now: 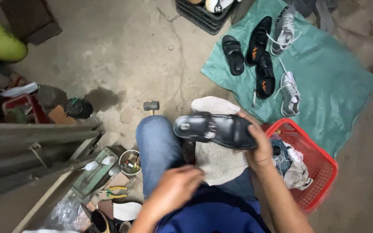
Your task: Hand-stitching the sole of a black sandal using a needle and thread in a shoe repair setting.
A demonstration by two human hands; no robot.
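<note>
The right hand (260, 149) has its fingers clamped on a black sandal (214, 129); just beside them a red basket (324, 172); the left hand (173, 190) rests on the lap, fingers together near a pale cloth (219, 162).

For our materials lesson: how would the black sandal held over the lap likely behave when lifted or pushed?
The black sandal probably stays fairly stiff: held at one end by the right hand, it juts out level without drooping. Its glossy surface may be a little slippery. With its flat sole it would likely slide rather than roll.
</note>
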